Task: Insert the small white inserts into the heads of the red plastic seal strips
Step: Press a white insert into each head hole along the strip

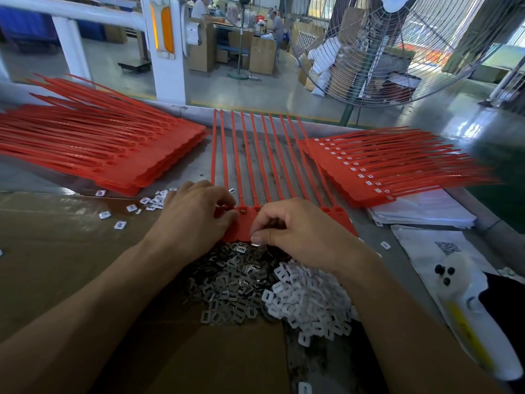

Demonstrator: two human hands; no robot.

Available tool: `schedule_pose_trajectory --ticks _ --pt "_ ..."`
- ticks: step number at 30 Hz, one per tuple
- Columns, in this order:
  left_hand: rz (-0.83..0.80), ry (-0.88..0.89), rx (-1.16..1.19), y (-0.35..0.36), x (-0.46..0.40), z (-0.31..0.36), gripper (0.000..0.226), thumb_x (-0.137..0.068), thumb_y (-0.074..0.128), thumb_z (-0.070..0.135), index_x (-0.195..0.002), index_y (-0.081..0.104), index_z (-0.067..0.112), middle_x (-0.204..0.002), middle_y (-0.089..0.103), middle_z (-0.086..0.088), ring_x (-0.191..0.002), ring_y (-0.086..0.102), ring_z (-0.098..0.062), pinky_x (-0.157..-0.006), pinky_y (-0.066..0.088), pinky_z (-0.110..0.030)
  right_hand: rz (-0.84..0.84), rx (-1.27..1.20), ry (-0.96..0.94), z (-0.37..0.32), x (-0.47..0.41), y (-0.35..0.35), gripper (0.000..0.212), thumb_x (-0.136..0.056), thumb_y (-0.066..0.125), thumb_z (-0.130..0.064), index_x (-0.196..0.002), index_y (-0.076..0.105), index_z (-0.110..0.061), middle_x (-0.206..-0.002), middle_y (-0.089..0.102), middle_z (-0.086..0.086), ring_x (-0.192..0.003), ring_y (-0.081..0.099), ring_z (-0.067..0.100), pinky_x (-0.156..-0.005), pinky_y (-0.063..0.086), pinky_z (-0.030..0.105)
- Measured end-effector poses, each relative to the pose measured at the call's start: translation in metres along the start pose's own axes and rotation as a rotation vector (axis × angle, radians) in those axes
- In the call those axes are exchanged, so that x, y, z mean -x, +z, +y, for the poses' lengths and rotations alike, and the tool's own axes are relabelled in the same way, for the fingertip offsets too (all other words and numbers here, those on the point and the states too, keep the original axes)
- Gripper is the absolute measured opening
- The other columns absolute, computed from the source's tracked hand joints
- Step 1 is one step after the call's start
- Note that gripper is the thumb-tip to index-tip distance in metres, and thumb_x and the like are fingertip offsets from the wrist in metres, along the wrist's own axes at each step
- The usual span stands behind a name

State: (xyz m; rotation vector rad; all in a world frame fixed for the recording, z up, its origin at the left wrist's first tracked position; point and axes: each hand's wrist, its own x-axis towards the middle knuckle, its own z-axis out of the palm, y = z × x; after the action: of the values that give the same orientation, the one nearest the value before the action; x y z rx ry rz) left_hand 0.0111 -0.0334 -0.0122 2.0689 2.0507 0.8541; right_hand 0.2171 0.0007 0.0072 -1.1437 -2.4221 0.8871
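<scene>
Currently both hands curl palm-down over the joined row of red plastic seal strips (257, 166) — left hand (196, 214) pinching its heads, right hand (298, 228) pinching a small part, unidentifiable.

Large wire-guard fan (397, 46) beyond the table, cardboard sheet (71, 237), metal clips heap (227, 285), white papers (420, 211)

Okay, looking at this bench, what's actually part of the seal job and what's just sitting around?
Part of the job:
- red strip sheet under both hands, left, right
- white inserts pile
- metal clips pile
- unfilled strip stack
- filled strip stack

Lying about:
- big fan
- white bag with QR code
- paper stack
</scene>
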Motion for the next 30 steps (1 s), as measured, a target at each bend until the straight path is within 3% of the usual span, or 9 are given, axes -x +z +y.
schedule_pose_trajectory --ticks 3,7,9,15,20,24,27,30 --pt "0.041 0.014 0.010 0.000 0.000 0.002 0.020 -0.091 0.064 0.043 -0.107 0.071 0.033 -0.100 0.058 0.012 -0.109 0.050 -0.017 -0.101 0.037 -0.044 0.059 -0.047 0.015 0.003 0.000 0.001 0.007 -0.094 0.074 -0.025 -0.089 0.074 -0.030 -0.083 0.073 -0.016 -0.076 0.066 -0.003 -0.071 0.048 0.019" --pt "0.104 0.081 0.090 -0.001 0.001 0.006 0.016 -0.089 0.069 0.037 -0.104 0.073 0.033 -0.097 0.057 0.016 -0.105 0.053 -0.014 -0.098 0.041 -0.043 0.149 -0.189 0.058 0.006 -0.001 0.002 0.009 -0.095 0.073 -0.025 -0.088 0.073 -0.031 -0.074 0.073 -0.013 -0.061 0.065 -0.001 -0.055 0.046 0.014" --pt "0.097 0.118 0.132 -0.002 0.001 0.007 0.017 -0.088 0.072 0.038 -0.104 0.072 0.034 -0.101 0.060 0.017 -0.104 0.053 -0.009 -0.096 0.043 -0.041 0.190 -0.312 0.092 0.007 -0.003 0.001 0.007 -0.094 0.074 -0.024 -0.089 0.074 -0.029 -0.079 0.076 -0.005 -0.062 0.066 0.005 -0.055 0.047 0.019" --pt "0.062 0.204 0.222 -0.002 0.001 0.011 0.012 -0.083 0.072 0.041 -0.095 0.070 0.038 -0.094 0.061 0.021 -0.096 0.056 -0.006 -0.091 0.047 -0.040 0.254 -0.474 0.157 0.010 -0.006 -0.002 0.003 -0.094 0.073 -0.021 -0.093 0.076 -0.022 -0.077 0.076 -0.005 -0.055 0.061 0.002 -0.050 0.045 0.016" --pt "0.099 0.164 0.210 -0.001 -0.002 0.008 0.005 -0.088 0.072 0.026 -0.091 0.074 0.030 -0.091 0.066 0.016 -0.093 0.058 -0.008 -0.089 0.047 -0.035 0.173 -0.192 0.131 0.010 0.001 -0.010 0.009 -0.092 0.073 -0.023 -0.087 0.075 -0.030 -0.076 0.072 -0.015 -0.062 0.062 -0.003 -0.054 0.044 0.009" --pt "0.112 0.126 0.184 -0.002 -0.003 0.006 0.007 -0.091 0.069 0.026 -0.095 0.075 0.026 -0.094 0.069 0.012 -0.093 0.061 -0.008 -0.085 0.046 -0.027 0.037 0.035 0.162 0.008 0.006 -0.023 0.012 -0.091 0.071 -0.023 -0.083 0.076 -0.031 -0.073 0.070 -0.020 -0.062 0.062 -0.002 -0.053 0.045 0.012" --pt "0.114 0.123 0.168 -0.002 -0.002 0.007 0.008 -0.092 0.069 0.028 -0.096 0.075 0.026 -0.094 0.068 0.013 -0.093 0.060 -0.008 -0.085 0.046 -0.028 0.016 0.074 0.122 0.006 0.008 -0.022 0.011 -0.092 0.074 -0.033 -0.082 0.076 -0.031 -0.079 0.072 -0.016 -0.068 0.066 0.003 -0.060 0.050 0.020" --pt "0.123 0.136 0.163 0.000 -0.002 0.007 0.007 -0.091 0.070 0.027 -0.095 0.075 0.025 -0.090 0.066 0.014 -0.091 0.060 -0.010 -0.083 0.046 -0.030 -0.030 0.071 0.039 0.000 0.006 -0.013 0.004 -0.089 0.079 -0.033 -0.086 0.077 -0.032 -0.087 0.071 -0.017 -0.078 0.066 -0.002 -0.065 0.048 0.014"
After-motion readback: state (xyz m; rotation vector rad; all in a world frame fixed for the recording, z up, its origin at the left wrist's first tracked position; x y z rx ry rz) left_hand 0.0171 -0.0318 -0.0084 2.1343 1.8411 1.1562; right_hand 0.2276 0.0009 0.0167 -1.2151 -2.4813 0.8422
